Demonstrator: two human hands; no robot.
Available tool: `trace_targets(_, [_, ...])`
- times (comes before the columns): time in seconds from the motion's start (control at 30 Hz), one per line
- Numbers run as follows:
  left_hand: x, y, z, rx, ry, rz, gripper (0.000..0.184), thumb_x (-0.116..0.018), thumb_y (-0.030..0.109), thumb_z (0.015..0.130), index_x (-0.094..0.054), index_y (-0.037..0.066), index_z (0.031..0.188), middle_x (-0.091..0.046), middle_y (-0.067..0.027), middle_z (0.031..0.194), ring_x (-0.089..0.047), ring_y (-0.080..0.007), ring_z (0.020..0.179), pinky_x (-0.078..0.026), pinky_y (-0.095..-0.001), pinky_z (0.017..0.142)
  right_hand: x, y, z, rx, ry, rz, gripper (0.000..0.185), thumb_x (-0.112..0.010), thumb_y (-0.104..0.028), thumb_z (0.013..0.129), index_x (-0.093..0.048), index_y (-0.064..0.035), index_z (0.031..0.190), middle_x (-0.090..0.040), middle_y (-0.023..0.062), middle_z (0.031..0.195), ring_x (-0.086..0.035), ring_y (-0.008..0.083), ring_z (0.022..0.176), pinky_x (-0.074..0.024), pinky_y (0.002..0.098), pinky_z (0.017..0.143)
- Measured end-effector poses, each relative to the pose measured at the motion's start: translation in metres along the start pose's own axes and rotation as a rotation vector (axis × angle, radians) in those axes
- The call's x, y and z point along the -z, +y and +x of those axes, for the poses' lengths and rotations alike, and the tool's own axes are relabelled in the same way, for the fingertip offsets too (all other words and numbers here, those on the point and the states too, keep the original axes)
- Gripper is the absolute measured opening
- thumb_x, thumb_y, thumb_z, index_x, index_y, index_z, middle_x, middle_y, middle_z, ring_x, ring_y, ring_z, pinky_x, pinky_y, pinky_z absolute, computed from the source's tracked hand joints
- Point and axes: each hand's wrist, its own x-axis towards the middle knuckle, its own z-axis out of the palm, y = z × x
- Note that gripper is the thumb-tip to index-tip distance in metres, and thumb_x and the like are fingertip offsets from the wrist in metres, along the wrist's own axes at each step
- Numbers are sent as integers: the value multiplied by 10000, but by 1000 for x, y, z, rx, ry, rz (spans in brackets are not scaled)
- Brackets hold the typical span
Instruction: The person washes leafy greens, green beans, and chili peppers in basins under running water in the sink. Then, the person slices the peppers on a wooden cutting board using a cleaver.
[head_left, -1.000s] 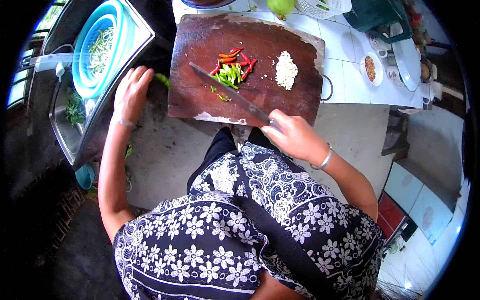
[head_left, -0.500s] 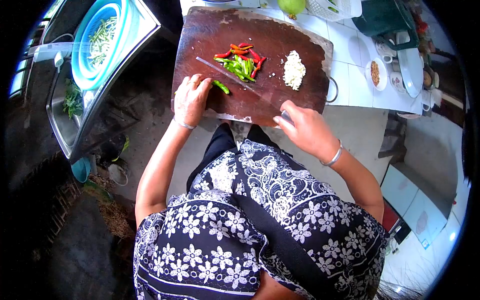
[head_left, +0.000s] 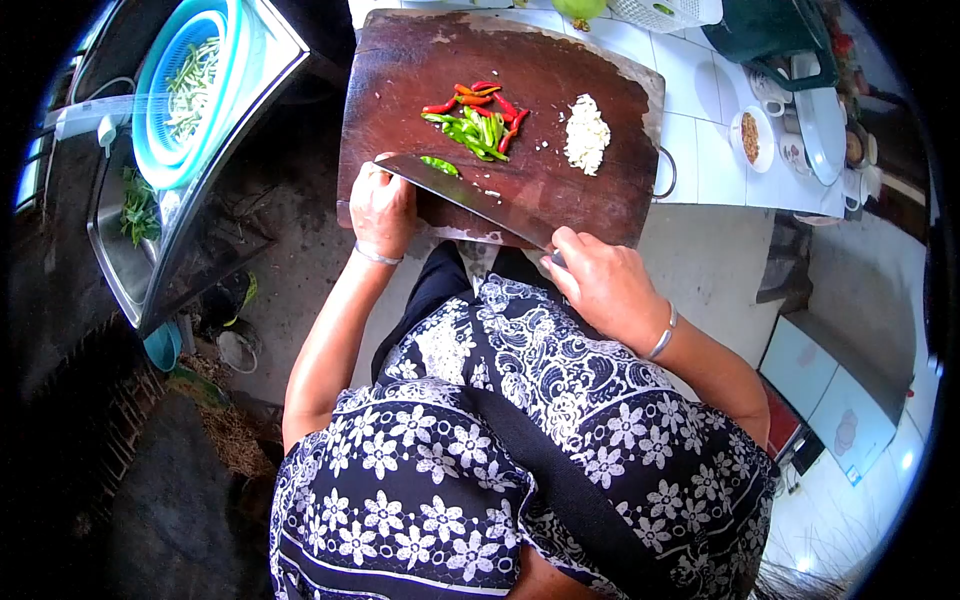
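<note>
My right hand [head_left: 605, 275] is closed around the handle of a kitchen knife [head_left: 465, 197]. The long blade slants up and left across the near part of a wooden cutting board [head_left: 590, 55]. At the blade's far end is my left hand [head_left: 383, 212], its fingers curled and close against the knife; anything under them is hidden. A piece of green chili [head_left: 439, 166] lies just beyond the blade. Farther up the board sit a pile of cut green chilies [head_left: 475, 133] and several red chilies [head_left: 507, 105] around it. Chopped white pieces [head_left: 587, 135] form a heap at the right.
A blue basin with a colander [head_left: 145, 115] of cut green pieces stands at left, above a metal sink [head_left: 110, 235] with leafy greens. On the white tiled counter [head_left: 690, 160] are a small bowl [head_left: 765, 145], a green fruit [head_left: 580, 10] and a white basket [head_left: 660, 10].
The knife blade has moved nearer to me and now reaches my left hand, whose fingers have drawn back from the green chili. That chili piece now lies beyond the blade.
</note>
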Motion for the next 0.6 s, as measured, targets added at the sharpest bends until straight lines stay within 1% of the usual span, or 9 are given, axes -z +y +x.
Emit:
trace_targets(0.13, [-2,-1,-3,-5,20,-22,183,-595,1,706,-596,25,888,-604,-129,935,-577,-298,838,-489,-380,739,-4,3,6,10,4,-30,209,-578,-225,868,-453,-61,899,-593,145,710,-626,345,645,-502,446,553])
trace_targets(0.27, [1,1,0,30,-10,-23,173,-595,0,724,-600,28,894,-594,-122,927,-580,-292,831,-499,-367,710,-21,11,20,26,29,-26,197,-568,-219,873,-452,-62,902,-602,155,722,-625,351,660,-500,455,560])
trace_targets(0.33, [0,2,-1,19,-31,-4,173,-594,0,730,-600,31,899,-587,-118,918,-582,-289,825,-503,-360,693,-23,17,20,24,65,23,198,-561,-229,878,-452,-66,904,-605,153,724,-623,352,666,-499,458,563])
trace_targets(0.43, [-6,0,-2,3,38,-62,178,-596,2,730,-593,37,904,-577,-111,905,-583,-286,812,-505,-355,675,-20,17,16,26,90,60,204,-550,-251,887,-451,-73,904,-608,144,724,-621,353,673,-498,459,565])
trace_targets(0.47, [-6,0,-3,7,21,-53,185,-594,-1,729,-589,32,910,-577,-119,898,-585,-287,806,-505,-364,674,-16,13,13,38,84,62,205,-551,-250,886,-449,-72,902,-609,144,724,-622,355,674,-498,460,565])
trace_targets(0.57, [-7,0,-6,78,-55,-44,232,-589,-6,760,-594,30,990,-605,-158,967,-585,-326,925,-490,-385,793,-8,5,9,27,31,58,214,-557,-247,882,-442,-67,900,-608,157,717,-621,366,672,-499,466,566])
trace_targets(0.6, [-5,1,-6,93,-84,-63,264,-584,-15,758,-587,25,1019,-606,-175,981,-583,-338,951,-487,-394,807,-9,5,10,14,14,44,215,-558,-246,881,-442,-66,901,-608,160,713,-620,368,670,-500,466,567])
